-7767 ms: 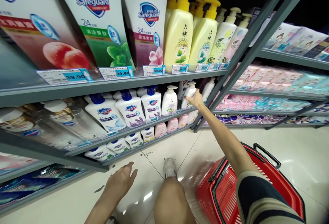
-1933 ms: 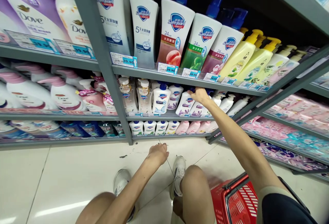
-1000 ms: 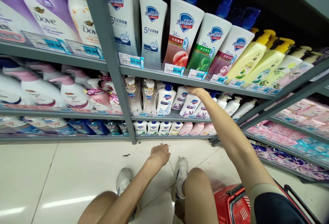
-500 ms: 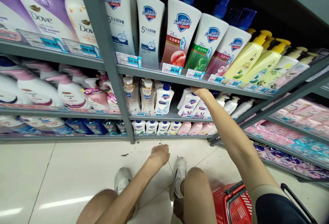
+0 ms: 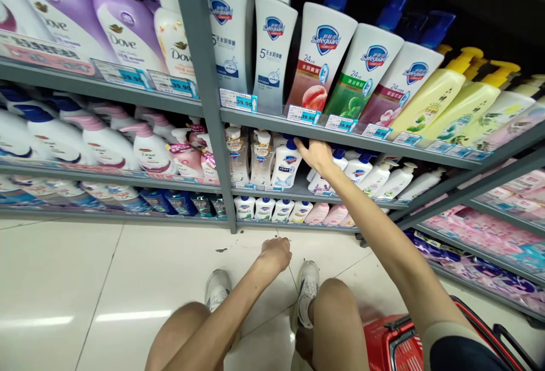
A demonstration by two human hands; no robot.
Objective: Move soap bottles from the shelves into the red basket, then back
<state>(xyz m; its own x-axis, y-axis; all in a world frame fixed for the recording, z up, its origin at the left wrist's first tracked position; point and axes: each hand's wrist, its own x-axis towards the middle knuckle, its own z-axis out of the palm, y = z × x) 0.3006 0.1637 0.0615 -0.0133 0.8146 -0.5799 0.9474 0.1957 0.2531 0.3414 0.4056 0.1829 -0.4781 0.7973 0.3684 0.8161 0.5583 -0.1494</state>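
Note:
I am squatting in front of grey store shelves. My right hand (image 5: 315, 156) reaches into the second shelf (image 5: 298, 194), just under the shelf above. Its fingers are stretched out and touch the blue pump top of a white Safeguard pump bottle (image 5: 286, 167). Nothing shows inside the hand. More white pump bottles (image 5: 358, 167) stand right behind and to the right of it. My left hand (image 5: 277, 251) hangs over the floor in front of my knees. Its fingers are loosely curled with nothing in them.
A red shopping basket (image 5: 389, 341) sits at my right side on the white tiled floor. A grey shelf post (image 5: 204, 92) stands left of my right hand. Tall Safeguard bottles (image 5: 317, 58) and yellow pump bottles (image 5: 430, 98) fill the shelf above; Dove bottles (image 5: 128, 36) stand to the left.
My right hand has slid left along the second shelf, from the lavender-labelled bottles to the blue-topped bottle. My left hand has stayed hanging, curled. The view has shifted left.

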